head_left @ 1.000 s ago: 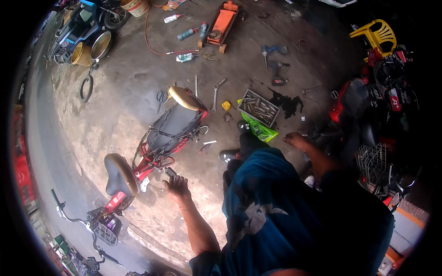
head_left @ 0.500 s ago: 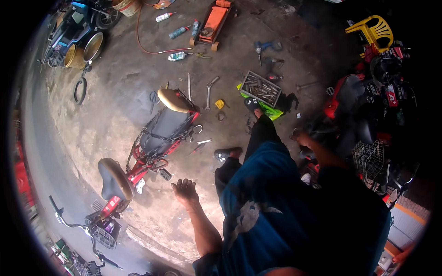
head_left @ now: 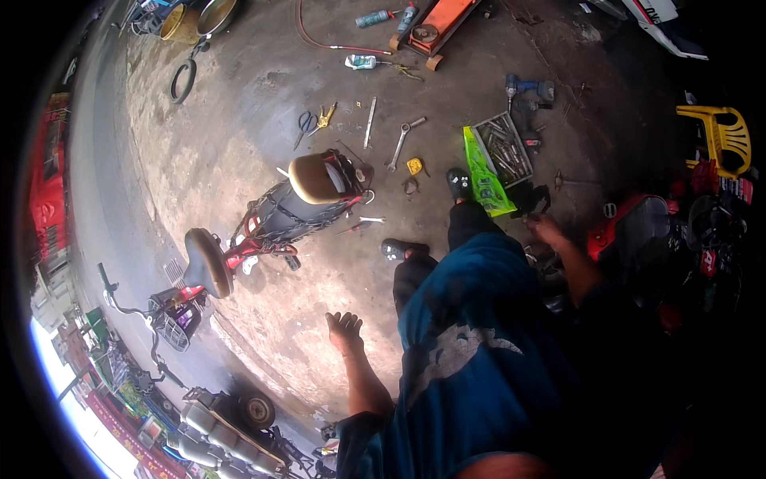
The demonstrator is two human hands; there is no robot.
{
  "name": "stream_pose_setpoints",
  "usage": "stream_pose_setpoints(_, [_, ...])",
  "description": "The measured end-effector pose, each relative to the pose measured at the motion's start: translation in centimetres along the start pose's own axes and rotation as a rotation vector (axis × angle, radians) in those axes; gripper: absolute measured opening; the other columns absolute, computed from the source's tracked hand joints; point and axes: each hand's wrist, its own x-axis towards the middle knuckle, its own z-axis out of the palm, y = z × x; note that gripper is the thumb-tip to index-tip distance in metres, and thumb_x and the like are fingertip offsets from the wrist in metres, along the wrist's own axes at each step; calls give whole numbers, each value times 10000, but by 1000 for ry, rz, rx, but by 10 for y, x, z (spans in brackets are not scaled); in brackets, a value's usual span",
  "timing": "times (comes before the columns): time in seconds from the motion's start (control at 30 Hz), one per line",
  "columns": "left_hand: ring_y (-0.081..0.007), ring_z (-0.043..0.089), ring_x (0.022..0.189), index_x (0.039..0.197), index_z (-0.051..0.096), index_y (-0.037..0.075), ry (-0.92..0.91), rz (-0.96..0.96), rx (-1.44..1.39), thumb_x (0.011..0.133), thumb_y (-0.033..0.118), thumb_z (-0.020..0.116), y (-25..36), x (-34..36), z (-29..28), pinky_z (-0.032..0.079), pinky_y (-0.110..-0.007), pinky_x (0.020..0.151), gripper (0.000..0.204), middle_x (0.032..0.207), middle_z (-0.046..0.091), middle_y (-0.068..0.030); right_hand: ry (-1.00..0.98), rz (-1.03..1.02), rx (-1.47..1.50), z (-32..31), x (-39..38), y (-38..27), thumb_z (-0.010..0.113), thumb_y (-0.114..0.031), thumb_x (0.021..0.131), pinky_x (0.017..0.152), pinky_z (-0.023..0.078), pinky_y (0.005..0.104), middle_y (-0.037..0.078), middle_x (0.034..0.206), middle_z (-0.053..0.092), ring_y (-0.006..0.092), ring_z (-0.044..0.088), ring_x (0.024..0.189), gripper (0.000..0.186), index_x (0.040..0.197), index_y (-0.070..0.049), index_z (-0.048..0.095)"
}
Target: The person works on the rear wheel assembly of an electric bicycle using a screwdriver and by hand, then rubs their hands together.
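I stand on a concrete workshop floor in a blue shirt and dark trousers. My left hand (head_left: 345,329) hangs free at my side, fingers loosely curled, holding nothing. My right hand (head_left: 544,229) reaches out to the right, empty, just past a green-edged tool tray (head_left: 501,152) on the floor. A red electric bicycle (head_left: 271,227) with brown saddles stands in front of me to the left, apart from both hands. Loose spanners (head_left: 401,140) lie beside it.
An orange floor jack (head_left: 435,24), spray cans and a hose lie at the far edge. A blue power drill (head_left: 523,86) rests near the tray. A yellow plastic chair (head_left: 722,136) and red scooter parts crowd the right. Buckets and a tyre (head_left: 182,80) sit far left.
The bicycle has drawn away from my left hand, which has dropped to my side. My view has shifted, and my right hand stays out to the right.
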Motion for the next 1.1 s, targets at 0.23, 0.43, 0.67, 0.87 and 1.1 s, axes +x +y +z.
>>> stream_pose_setpoints(0.23, [-282, 558, 833, 1292, 325, -64, 50, 10, -123, 862, 481, 497, -22, -50, 32, 479, -394, 718, 716, 1053, 520, -208, 26, -174, 116, -78, 54, -98, 585, -290, 840, 640, 421, 278, 30, 782, 590, 128, 511, 681, 321, 979, -2, 613])
stream_pose_setpoints(0.43, [-247, 557, 733, 1245, 367, -88, -73, 75, -173, 876, 430, 490, -25, -58, 54, 481, -340, 626, 648, 952, 547, -200, -21, -226, 54, -75, 67, -137, 577, -302, 844, 668, 432, 287, 36, 811, 601, 134, 527, 713, 356, 1044, -8, 600])
stream_pose_setpoints(0.67, [-212, 590, 657, 1077, 506, -78, -163, 181, -106, 827, 348, 570, -36, -70, 51, 479, -290, 539, 499, 818, 591, -162, -156, -238, -163, -47, 49, -102, 570, -297, 847, 475, 341, 224, -21, 677, 509, 66, 450, 570, 278, 963, -45, 583])
stream_pose_setpoints(0.87, [-201, 587, 611, 1106, 521, -61, -125, 100, -160, 802, 324, 600, -64, -48, 42, 473, -292, 505, 497, 789, 600, -140, -116, -176, -135, -32, 65, -97, 589, -186, 840, 436, 320, 217, -8, 681, 508, 77, 441, 516, 278, 1059, -16, 559])
stream_pose_setpoints(1.1, [-214, 587, 637, 1078, 518, -37, -122, 79, -124, 805, 329, 583, -57, -27, 36, 477, -308, 523, 461, 811, 594, -143, -179, -261, -173, -22, 70, -163, 592, -262, 833, 504, 392, 208, -8, 782, 562, 63, 488, 607, 401, 1142, -13, 538])
